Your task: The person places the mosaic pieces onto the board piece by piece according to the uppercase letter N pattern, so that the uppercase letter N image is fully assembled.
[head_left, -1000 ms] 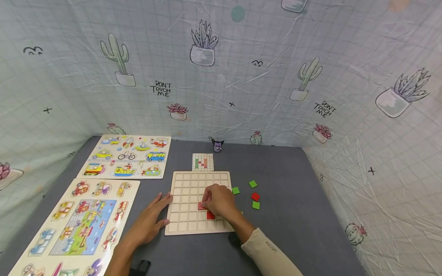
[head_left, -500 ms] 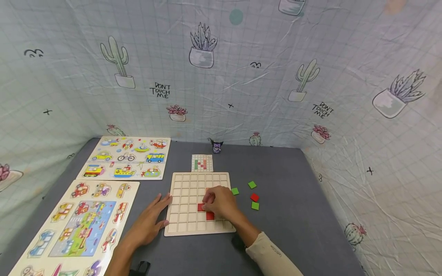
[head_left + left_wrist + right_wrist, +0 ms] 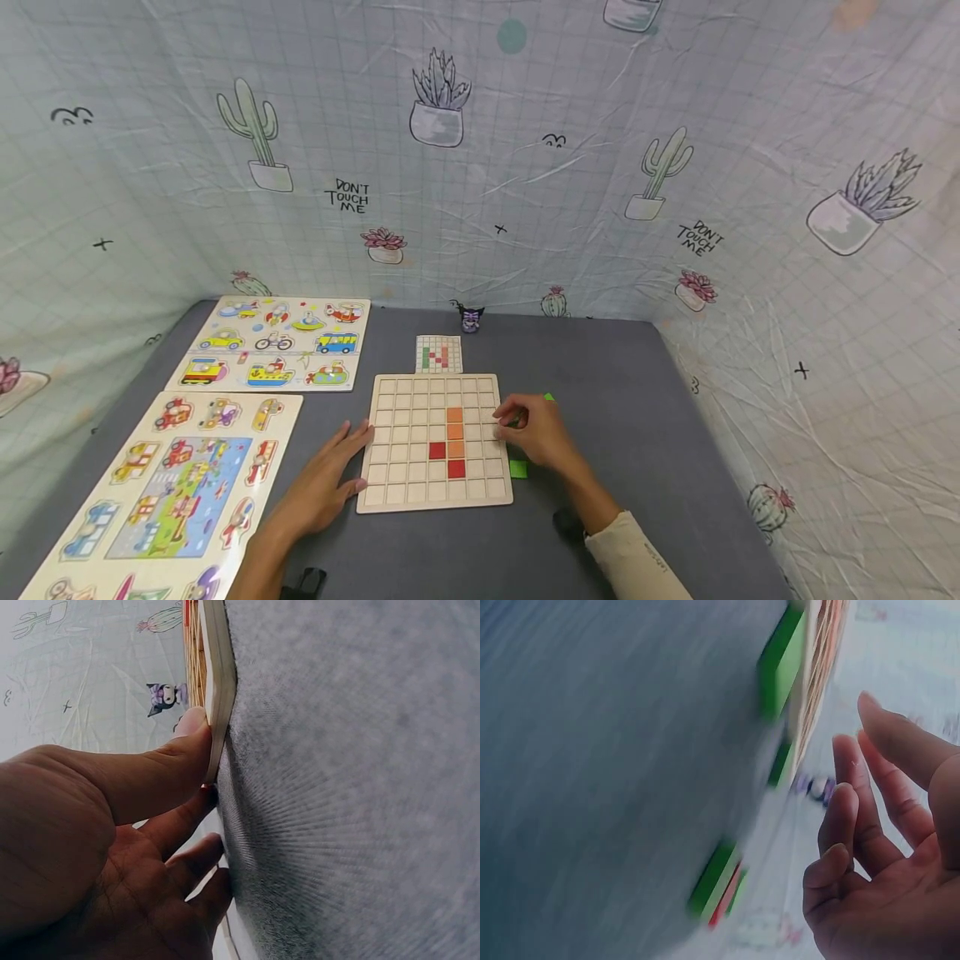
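The board (image 3: 405,481) lies flat in mid-table (image 3: 637,425); its far edge meets the card (image 3: 438,354), with the figure (image 3: 470,320) standing beyond. The left hand (image 3: 326,471) has its fingers spread, grasping nothing, thumb against the board's left edge; it lies in the narrow strip between board and near puzzle (image 3: 291,410); the far puzzle (image 3: 341,386) sits behind that. The right hand (image 3: 540,429) is just off the board's right edge, fingers loosely bent; in its wrist view they hold nothing.

On the board, three orange tiles (image 3: 454,431) form a column; one red tile (image 3: 437,451) is left of the lowest, a second red tile (image 3: 456,469) directly below it. A green tile (image 3: 517,469) lies just beside the board's right edge; the right wrist view shows more green tiles (image 3: 712,881) and a loose red tile (image 3: 724,898); rightward, grey table stretches well past the hand to its edge.
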The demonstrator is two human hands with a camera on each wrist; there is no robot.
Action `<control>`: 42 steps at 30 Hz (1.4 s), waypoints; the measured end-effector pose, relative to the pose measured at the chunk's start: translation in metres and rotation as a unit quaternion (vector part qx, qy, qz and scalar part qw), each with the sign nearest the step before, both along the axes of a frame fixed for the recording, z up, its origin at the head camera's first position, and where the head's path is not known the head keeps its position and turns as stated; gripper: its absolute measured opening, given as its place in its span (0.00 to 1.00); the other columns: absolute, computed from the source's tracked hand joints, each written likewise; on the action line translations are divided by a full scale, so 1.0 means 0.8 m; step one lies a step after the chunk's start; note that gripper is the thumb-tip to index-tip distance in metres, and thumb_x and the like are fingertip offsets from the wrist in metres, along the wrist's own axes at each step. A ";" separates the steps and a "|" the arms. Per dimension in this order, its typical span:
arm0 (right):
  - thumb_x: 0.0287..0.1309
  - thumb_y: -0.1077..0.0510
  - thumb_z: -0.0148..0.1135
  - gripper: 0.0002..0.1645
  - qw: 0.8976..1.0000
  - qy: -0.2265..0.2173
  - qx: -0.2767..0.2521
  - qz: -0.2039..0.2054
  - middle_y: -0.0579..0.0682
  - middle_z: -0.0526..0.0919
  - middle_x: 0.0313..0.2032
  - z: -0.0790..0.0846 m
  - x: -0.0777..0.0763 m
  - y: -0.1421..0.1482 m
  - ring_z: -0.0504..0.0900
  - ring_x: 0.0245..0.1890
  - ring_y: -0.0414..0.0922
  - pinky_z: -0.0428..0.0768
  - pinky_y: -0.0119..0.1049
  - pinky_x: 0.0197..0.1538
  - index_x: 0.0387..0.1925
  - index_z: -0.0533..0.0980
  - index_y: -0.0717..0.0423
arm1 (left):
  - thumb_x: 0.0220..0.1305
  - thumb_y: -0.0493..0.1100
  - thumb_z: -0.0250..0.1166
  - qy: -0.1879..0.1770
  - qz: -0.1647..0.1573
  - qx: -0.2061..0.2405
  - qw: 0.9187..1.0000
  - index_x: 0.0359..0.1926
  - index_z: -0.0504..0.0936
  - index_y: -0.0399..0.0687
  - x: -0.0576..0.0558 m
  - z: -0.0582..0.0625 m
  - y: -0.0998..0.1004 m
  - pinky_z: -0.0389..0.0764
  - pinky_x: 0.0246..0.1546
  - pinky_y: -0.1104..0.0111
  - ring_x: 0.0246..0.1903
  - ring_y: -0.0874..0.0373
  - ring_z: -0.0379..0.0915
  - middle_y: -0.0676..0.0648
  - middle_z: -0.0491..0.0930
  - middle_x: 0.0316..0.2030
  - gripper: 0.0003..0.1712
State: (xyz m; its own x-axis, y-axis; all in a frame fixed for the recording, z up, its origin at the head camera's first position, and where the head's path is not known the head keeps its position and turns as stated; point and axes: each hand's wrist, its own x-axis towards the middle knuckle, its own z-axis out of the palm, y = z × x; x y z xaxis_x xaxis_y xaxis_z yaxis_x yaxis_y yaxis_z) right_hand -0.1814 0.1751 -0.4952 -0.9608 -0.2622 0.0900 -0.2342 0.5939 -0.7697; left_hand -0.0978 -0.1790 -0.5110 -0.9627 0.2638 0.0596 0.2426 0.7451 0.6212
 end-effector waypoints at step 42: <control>0.52 0.62 0.83 0.10 0.989 -0.005 0.109 -0.097 0.44 0.83 0.24 -0.003 -0.006 0.065 0.76 0.25 0.39 0.74 0.36 0.33 0.35 0.88 0.49 | 0.63 0.32 0.74 -0.002 0.000 -0.003 1.000 0.78 0.68 0.39 -0.001 0.001 0.000 0.65 0.73 0.33 0.81 0.29 0.51 0.37 0.65 0.80 0.44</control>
State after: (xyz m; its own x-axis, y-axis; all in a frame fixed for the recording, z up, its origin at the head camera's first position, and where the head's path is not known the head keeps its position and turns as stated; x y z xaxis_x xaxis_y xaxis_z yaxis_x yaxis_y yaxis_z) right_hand -0.1865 0.2268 -0.4976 -0.9955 -0.0850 0.0427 -0.0931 0.7791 -0.6199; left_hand -0.0984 -0.1788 -0.5101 -0.9631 0.2637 0.0545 0.2400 0.7489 0.6177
